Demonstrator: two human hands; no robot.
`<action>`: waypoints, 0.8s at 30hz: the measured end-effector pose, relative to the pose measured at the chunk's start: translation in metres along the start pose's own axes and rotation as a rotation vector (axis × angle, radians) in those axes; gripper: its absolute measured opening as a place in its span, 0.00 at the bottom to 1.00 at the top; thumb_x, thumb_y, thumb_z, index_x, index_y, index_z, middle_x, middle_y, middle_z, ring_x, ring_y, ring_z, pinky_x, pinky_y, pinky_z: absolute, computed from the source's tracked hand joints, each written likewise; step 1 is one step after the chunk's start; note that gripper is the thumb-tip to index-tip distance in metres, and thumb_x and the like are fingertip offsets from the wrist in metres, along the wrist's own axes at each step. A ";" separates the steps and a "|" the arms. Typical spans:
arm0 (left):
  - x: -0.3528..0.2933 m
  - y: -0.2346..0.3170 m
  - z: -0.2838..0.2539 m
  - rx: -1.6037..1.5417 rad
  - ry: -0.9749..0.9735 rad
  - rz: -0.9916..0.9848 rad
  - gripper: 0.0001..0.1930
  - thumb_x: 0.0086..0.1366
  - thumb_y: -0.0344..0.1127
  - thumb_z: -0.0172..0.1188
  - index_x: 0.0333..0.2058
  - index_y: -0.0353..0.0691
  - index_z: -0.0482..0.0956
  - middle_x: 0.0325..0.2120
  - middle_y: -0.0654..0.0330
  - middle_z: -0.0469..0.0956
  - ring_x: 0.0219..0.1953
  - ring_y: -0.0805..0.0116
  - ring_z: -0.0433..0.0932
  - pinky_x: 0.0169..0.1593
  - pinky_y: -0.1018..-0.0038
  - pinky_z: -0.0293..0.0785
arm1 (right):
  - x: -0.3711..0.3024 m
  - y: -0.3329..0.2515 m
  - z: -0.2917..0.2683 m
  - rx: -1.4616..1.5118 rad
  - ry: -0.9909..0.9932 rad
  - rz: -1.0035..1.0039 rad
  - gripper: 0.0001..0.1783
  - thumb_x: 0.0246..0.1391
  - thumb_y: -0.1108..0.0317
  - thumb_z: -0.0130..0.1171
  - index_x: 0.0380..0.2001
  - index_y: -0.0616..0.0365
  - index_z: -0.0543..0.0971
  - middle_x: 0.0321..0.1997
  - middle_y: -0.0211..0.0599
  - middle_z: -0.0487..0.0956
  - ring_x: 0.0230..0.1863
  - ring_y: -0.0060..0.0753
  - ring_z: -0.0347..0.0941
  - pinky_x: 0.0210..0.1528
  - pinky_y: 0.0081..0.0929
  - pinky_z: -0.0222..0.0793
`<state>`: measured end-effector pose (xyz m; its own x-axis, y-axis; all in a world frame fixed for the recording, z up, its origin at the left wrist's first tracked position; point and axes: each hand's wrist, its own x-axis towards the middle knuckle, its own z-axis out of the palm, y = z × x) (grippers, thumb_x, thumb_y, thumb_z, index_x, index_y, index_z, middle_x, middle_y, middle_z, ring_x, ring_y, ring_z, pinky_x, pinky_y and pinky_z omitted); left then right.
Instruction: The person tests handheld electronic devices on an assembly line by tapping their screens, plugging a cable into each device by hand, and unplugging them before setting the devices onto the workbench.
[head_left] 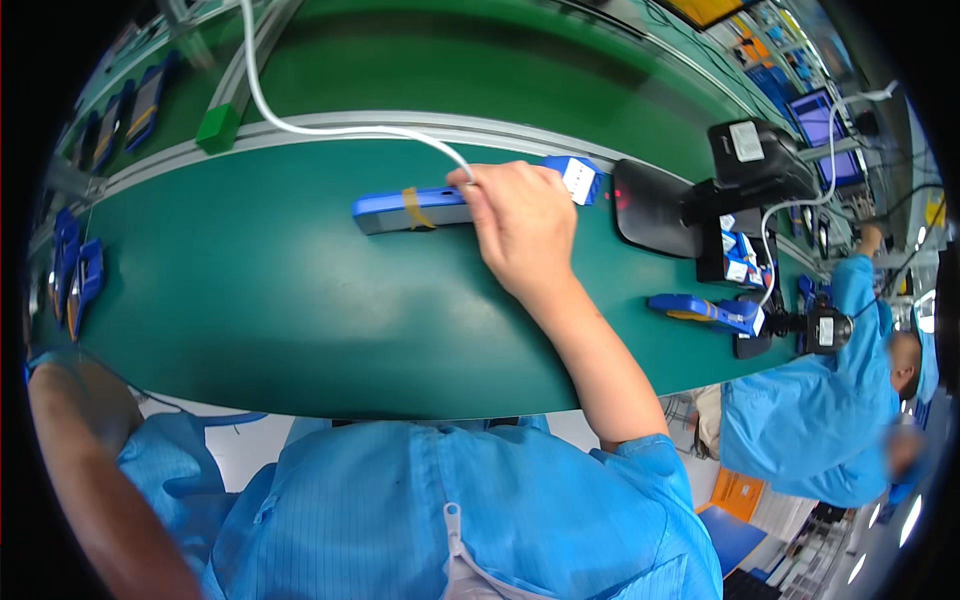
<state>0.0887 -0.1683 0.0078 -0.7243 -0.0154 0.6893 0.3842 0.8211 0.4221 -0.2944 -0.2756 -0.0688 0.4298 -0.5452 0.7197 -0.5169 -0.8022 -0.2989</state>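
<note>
On the green tabletop lies a blue and grey handheld device point(385, 212) with a yellow strip around it. My right hand point(525, 215) is over its right end, fingers closed on the end of a white cable point(345, 131). Those fingers hide the cable's tip, so I cannot tell whether it is plugged in. Just beyond my hand is a blue object with a white label point(580, 182), partly covered. At the lower left a blurred bare forearm point(105, 510) shows, but no left hand of mine can be made out.
Right of my hand stands a black scanner on a stand point(755, 160), beside a black box of small packs point(740, 262). Another blue device point(700, 310) lies nearer, with a white cable. Blue devices point(80, 275) sit at the left edge. A co-worker point(815, 420) works at right.
</note>
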 end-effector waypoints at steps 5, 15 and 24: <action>0.001 0.001 -0.001 -0.035 0.031 0.017 0.12 0.74 0.28 0.50 0.50 0.45 0.79 0.32 0.70 0.79 0.31 0.79 0.77 0.54 0.73 0.72 | -0.002 0.000 -0.003 0.003 -0.034 0.046 0.05 0.57 0.72 0.60 0.36 0.51 0.84 0.29 0.28 0.82 0.32 0.34 0.77 0.41 0.33 0.67; 0.017 0.036 -0.023 -0.024 0.062 -0.034 0.13 0.74 0.27 0.49 0.51 0.46 0.79 0.32 0.71 0.79 0.30 0.80 0.76 0.54 0.73 0.71 | 0.004 -0.001 -0.004 -0.071 -0.083 -0.011 0.19 0.48 0.59 0.72 0.41 0.55 0.81 0.34 0.31 0.81 0.36 0.37 0.77 0.48 0.37 0.68; 0.107 -0.007 0.015 0.194 0.627 -0.347 0.24 0.72 0.54 0.53 0.59 0.47 0.75 0.37 0.68 0.72 0.35 0.71 0.69 0.47 0.66 0.57 | 0.001 -0.003 0.001 -0.058 -0.073 -0.006 0.33 0.35 0.50 0.79 0.41 0.55 0.77 0.35 0.31 0.77 0.38 0.40 0.73 0.44 0.38 0.65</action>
<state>0.0000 -0.1667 0.0695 -0.3004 -0.5675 0.7666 0.0429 0.7949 0.6053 -0.2919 -0.2744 -0.0679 0.4849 -0.5586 0.6729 -0.5556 -0.7910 -0.2563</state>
